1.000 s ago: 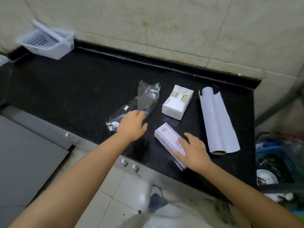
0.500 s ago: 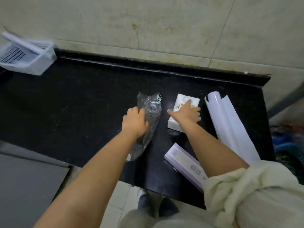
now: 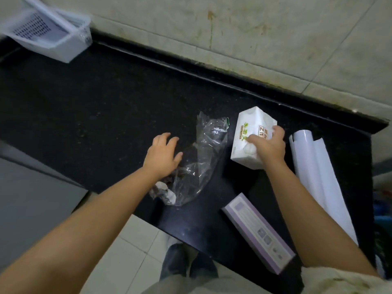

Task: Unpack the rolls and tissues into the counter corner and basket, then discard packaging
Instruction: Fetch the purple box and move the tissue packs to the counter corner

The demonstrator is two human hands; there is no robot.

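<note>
My right hand (image 3: 268,145) grips a white tissue pack (image 3: 247,132) and holds it tilted, lifted off the black counter (image 3: 106,107). My left hand (image 3: 163,154) hovers with fingers spread just left of an empty clear plastic bag (image 3: 199,160) lying crumpled on the counter. A white roll (image 3: 318,177) lies along the counter's right side, partly unrolled. A long purple and white box (image 3: 258,232) lies near the front edge, under my right forearm. A white perforated basket (image 3: 48,35) stands at the far left against the wall.
The counter ends at a raised black lip (image 3: 233,81) below the tiled wall. A grey cabinet front (image 3: 31,198) and white floor tiles (image 3: 127,251) lie below the front edge. Dark clutter shows past the counter's right end.
My right hand has closed on the tissue pack and raised it, tilting it up on end. My left hand has shifted off the plastic bag to its left. The camera swung left.
</note>
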